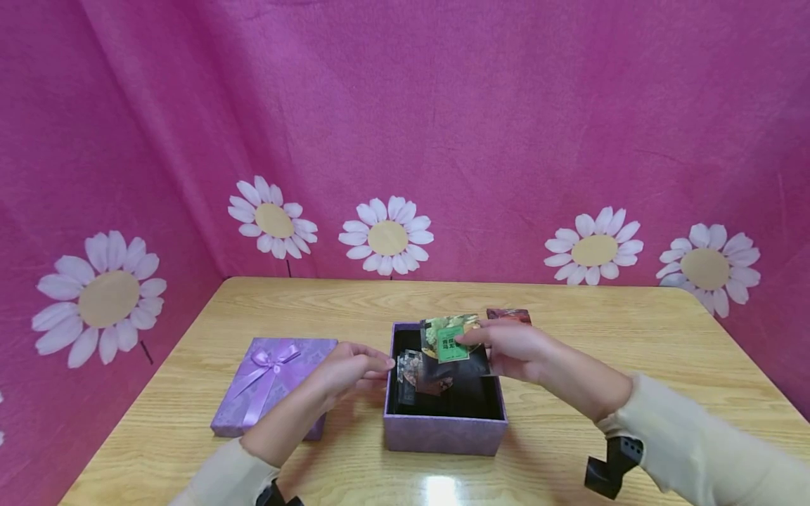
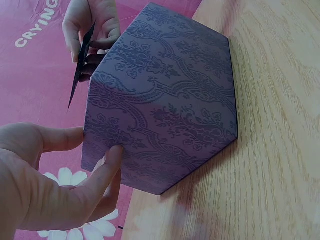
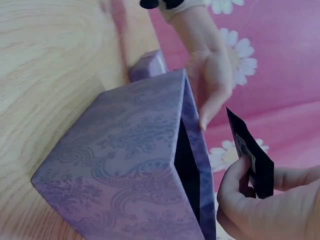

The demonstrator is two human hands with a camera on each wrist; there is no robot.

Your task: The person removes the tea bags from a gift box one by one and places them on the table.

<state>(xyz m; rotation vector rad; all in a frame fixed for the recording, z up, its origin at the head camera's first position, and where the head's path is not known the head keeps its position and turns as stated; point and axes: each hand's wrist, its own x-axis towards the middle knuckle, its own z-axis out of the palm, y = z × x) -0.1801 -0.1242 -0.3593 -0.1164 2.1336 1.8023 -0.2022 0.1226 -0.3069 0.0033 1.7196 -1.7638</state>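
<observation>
A purple patterned gift box (image 1: 446, 434) stands on the table with its dark inside facing up. My right hand (image 1: 515, 349) pinches a flat black packet with a green label and a fruit picture (image 1: 468, 367) over the box opening, thumb on one face and fingers behind. In the right wrist view this packet (image 3: 265, 172) appears edge-on, beside the box rim. Fingers of my left hand (image 1: 351, 369) rest against the box's left wall, with the thumb tip right at the rim. Inside the box lies another dark packet with a food picture (image 1: 410, 369).
The purple lid with a ribbon bow (image 1: 272, 376) lies to the left of the box. Behind my right hand sits a dark red packet or small box (image 1: 509, 315). The wooden table (image 1: 601, 316) ends at a pink flowered curtain (image 1: 481, 140).
</observation>
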